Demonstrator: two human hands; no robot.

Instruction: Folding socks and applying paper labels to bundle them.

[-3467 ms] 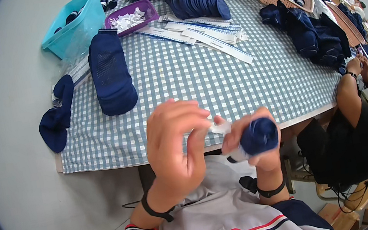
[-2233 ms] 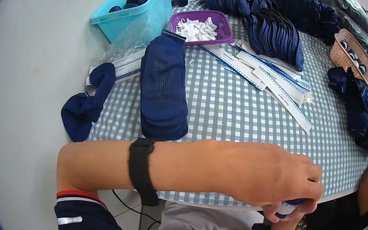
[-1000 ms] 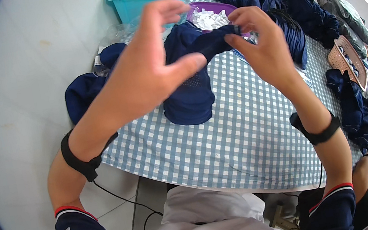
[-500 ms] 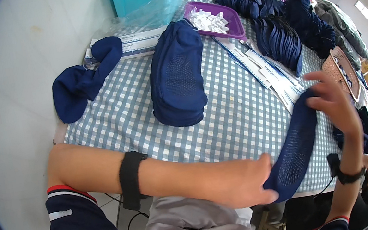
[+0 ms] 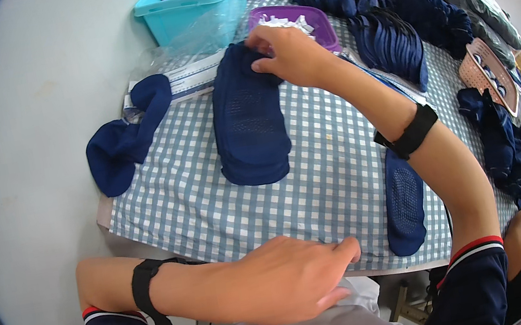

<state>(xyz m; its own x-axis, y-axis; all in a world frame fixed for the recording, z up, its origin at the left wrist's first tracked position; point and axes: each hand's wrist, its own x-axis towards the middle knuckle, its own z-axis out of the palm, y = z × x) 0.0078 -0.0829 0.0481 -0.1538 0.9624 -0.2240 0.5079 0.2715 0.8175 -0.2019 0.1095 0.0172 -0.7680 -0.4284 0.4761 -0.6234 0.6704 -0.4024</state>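
Observation:
Navy socks with dotted soles lie in a stack [image 5: 252, 136] on the checked tablecloth in front of me. My right hand [image 5: 283, 52] reaches across to the stack's far end, thumb and fingers closed around the end of the top sock. Low over the table's front edge, my left hand [image 5: 293, 277] holds nothing, its thumb and forefinger apart. A single navy sock [image 5: 406, 207] lies flat by the front right edge, its upper part hidden under my right forearm. Left of the stack is a bent navy sock [image 5: 126, 143].
A turquoise bin [image 5: 193, 8] of dark rolled items stands far left, beside a purple tray [image 5: 316, 19] of small white pieces. Navy socks are piled [image 5: 385, 45] at far right, near a pink basket [image 5: 489, 76]. Other people work beyond and at right.
The sock that both my hands held now lies on the table at right. My right hand has moved left and away to the stack; the left has drawn back slightly left.

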